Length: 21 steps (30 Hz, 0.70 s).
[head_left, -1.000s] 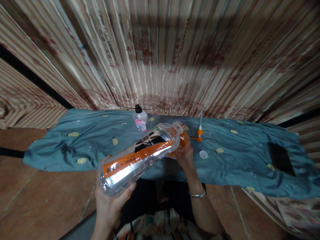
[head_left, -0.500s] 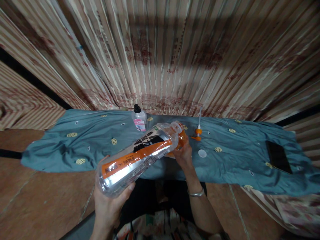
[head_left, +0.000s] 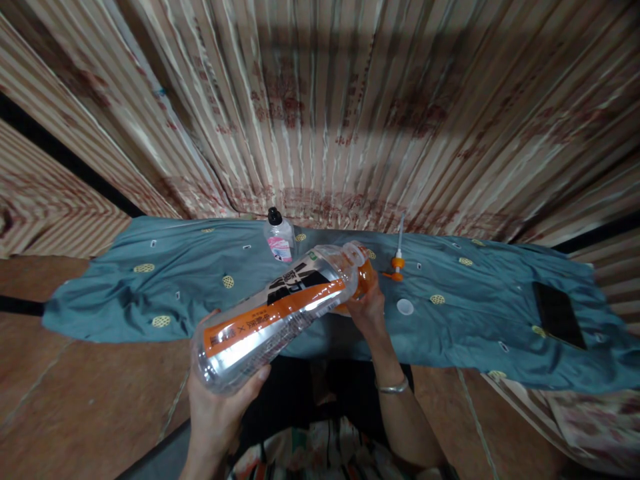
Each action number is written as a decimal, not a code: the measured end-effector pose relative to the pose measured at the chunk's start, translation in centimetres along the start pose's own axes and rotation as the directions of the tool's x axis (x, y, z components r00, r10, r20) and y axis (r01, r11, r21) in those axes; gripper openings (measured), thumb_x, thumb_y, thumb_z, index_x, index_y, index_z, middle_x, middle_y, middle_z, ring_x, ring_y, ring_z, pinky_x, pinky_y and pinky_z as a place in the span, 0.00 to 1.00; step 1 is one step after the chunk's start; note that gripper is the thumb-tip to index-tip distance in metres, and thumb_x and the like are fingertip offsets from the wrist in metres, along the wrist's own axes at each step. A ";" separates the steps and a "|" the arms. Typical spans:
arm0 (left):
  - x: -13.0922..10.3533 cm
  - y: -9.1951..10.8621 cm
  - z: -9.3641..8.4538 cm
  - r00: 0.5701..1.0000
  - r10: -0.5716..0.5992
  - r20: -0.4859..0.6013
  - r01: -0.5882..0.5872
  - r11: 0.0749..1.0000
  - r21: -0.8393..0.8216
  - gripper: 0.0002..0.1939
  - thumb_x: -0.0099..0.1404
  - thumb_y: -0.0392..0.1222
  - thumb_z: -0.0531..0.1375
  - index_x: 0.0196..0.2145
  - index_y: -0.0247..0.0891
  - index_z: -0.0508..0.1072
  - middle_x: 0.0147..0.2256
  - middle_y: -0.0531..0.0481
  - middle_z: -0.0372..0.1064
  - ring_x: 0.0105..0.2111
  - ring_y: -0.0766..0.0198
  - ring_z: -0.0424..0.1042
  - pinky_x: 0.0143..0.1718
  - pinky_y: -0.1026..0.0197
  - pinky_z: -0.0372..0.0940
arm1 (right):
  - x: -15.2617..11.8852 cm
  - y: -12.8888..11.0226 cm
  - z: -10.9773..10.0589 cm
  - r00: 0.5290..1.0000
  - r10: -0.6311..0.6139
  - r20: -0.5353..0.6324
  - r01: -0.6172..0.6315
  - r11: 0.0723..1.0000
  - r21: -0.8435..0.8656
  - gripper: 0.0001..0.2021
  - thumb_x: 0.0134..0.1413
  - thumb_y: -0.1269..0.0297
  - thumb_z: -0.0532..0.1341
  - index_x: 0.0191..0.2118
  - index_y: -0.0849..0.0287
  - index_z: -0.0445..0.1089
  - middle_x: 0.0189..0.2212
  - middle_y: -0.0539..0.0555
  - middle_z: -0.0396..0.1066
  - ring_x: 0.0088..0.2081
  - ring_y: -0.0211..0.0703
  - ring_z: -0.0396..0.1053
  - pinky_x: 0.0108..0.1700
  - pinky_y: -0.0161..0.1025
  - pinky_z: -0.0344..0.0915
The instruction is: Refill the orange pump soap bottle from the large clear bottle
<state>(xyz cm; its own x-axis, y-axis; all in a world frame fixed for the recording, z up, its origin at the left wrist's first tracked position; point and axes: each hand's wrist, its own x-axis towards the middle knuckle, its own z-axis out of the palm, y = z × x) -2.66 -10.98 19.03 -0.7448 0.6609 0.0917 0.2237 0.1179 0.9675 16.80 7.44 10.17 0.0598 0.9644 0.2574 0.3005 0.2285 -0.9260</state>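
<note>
A large clear bottle with a silver and orange label is tilted, its open mouth toward the right. My left hand is wrapped round its base. My right hand grips an orange bottle just under and beside the clear bottle's mouth; the lower part of that orange bottle is mostly hidden behind the hand and the clear bottle. An orange pump head with a pale tube lies on the cloth to the right, and a round white cap lies nearer me.
A small bottle with a black top and pink label stands at the back of the teal cloth. A dark flat device lies at the right. Striped curtains hang behind the table.
</note>
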 end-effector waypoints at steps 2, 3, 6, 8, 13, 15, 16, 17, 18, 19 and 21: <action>0.0 0.0 0.0 1.000 -0.006 -0.006 0.006 1.000 -0.013 0.49 0.47 0.54 0.79 0.63 0.35 0.72 0.57 0.36 0.79 0.57 0.40 0.79 0.66 0.41 0.70 | 0.0 0.1 0.0 1.000 -0.019 -0.008 0.019 1.000 0.003 0.33 0.49 0.48 0.72 0.59 0.58 0.70 0.49 0.62 0.84 0.47 0.58 0.84 0.47 0.51 0.81; 0.0 0.0 0.1 1.000 -0.007 -0.004 0.007 1.000 -0.017 0.49 0.47 0.53 0.79 0.63 0.35 0.72 0.56 0.36 0.79 0.56 0.41 0.80 0.65 0.41 0.71 | 0.0 0.2 0.1 1.000 -0.027 -0.012 0.027 1.000 0.004 0.33 0.50 0.48 0.72 0.59 0.57 0.71 0.49 0.62 0.84 0.47 0.57 0.84 0.47 0.51 0.82; -0.1 0.0 0.1 1.000 -0.007 -0.004 0.007 1.000 -0.018 0.49 0.47 0.52 0.79 0.64 0.35 0.72 0.55 0.36 0.80 0.55 0.41 0.80 0.63 0.42 0.72 | 0.1 0.4 0.1 0.999 -0.033 -0.019 0.033 0.999 -0.009 0.33 0.49 0.48 0.73 0.59 0.57 0.71 0.48 0.61 0.84 0.47 0.58 0.85 0.47 0.50 0.82; -0.1 0.0 0.1 1.000 -0.013 -0.005 0.013 1.000 -0.024 0.50 0.47 0.52 0.79 0.65 0.34 0.71 0.56 0.36 0.79 0.56 0.41 0.80 0.64 0.42 0.71 | 0.1 0.5 0.1 1.000 -0.027 -0.010 0.027 1.000 -0.013 0.34 0.48 0.49 0.73 0.59 0.57 0.71 0.49 0.62 0.85 0.48 0.59 0.85 0.47 0.50 0.82; -0.1 0.3 0.2 0.999 -0.036 0.001 0.036 0.998 -0.050 0.52 0.46 0.51 0.79 0.65 0.33 0.71 0.57 0.34 0.79 0.56 0.41 0.79 0.65 0.41 0.70 | 0.0 0.4 0.0 1.000 0.004 -0.005 -0.004 1.000 -0.004 0.34 0.48 0.51 0.73 0.60 0.58 0.70 0.48 0.62 0.85 0.48 0.60 0.85 0.48 0.52 0.82; -0.1 0.4 0.3 0.999 -0.044 0.002 0.044 0.998 -0.054 0.52 0.45 0.51 0.79 0.65 0.32 0.71 0.56 0.35 0.79 0.56 0.41 0.79 0.65 0.42 0.70 | -0.1 0.2 -0.1 1.000 0.011 -0.002 -0.011 1.000 -0.020 0.33 0.48 0.51 0.73 0.58 0.57 0.70 0.47 0.60 0.85 0.47 0.59 0.85 0.48 0.51 0.82; -0.2 0.5 0.3 0.999 -0.046 0.001 0.046 0.997 -0.055 0.52 0.45 0.50 0.79 0.65 0.32 0.71 0.56 0.35 0.79 0.56 0.41 0.79 0.65 0.42 0.71 | -0.1 0.0 -0.2 1.000 0.014 0.004 -0.013 1.000 -0.028 0.32 0.48 0.51 0.73 0.58 0.56 0.70 0.47 0.60 0.85 0.47 0.59 0.85 0.48 0.50 0.82; -0.2 0.6 0.3 0.999 -0.046 -0.002 0.046 0.997 -0.057 0.52 0.45 0.50 0.79 0.65 0.33 0.70 0.56 0.35 0.79 0.56 0.42 0.79 0.65 0.43 0.71 | -0.1 -0.2 -0.3 1.000 0.015 0.015 -0.014 0.999 -0.032 0.31 0.49 0.51 0.72 0.58 0.56 0.70 0.47 0.60 0.85 0.48 0.58 0.85 0.49 0.50 0.81; -0.2 0.6 0.3 0.999 -0.046 -0.005 0.046 0.997 -0.058 0.52 0.45 0.50 0.79 0.65 0.33 0.70 0.56 0.36 0.79 0.56 0.42 0.79 0.64 0.44 0.71 | -0.2 -0.4 -0.3 1.000 0.015 0.026 -0.014 0.999 -0.030 0.31 0.51 0.51 0.71 0.59 0.56 0.70 0.48 0.60 0.84 0.49 0.58 0.84 0.49 0.49 0.81; -0.2 0.7 0.3 0.999 -0.046 -0.006 0.045 0.997 -0.060 0.51 0.45 0.50 0.79 0.65 0.33 0.70 0.56 0.36 0.79 0.56 0.42 0.79 0.63 0.44 0.72 | -0.2 -0.6 -0.4 0.999 0.014 0.036 -0.014 1.000 -0.025 0.31 0.52 0.51 0.70 0.59 0.57 0.69 0.49 0.61 0.84 0.50 0.58 0.84 0.50 0.49 0.81; -0.2 0.7 0.3 0.999 -0.047 -0.001 0.047 0.997 -0.060 0.51 0.46 0.50 0.79 0.65 0.33 0.71 0.55 0.36 0.80 0.54 0.43 0.80 0.62 0.45 0.73 | -0.2 -0.9 -0.4 0.999 0.016 0.044 -0.016 1.000 -0.017 0.32 0.52 0.50 0.70 0.60 0.57 0.69 0.50 0.62 0.83 0.52 0.59 0.83 0.52 0.49 0.80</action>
<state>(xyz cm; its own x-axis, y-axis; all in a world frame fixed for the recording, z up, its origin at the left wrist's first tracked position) -2.15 -10.76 19.61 -0.7549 0.6542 0.0466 0.1508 0.1039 0.9831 16.91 7.00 11.02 0.0231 0.9730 0.2298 0.3160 0.2110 -0.9250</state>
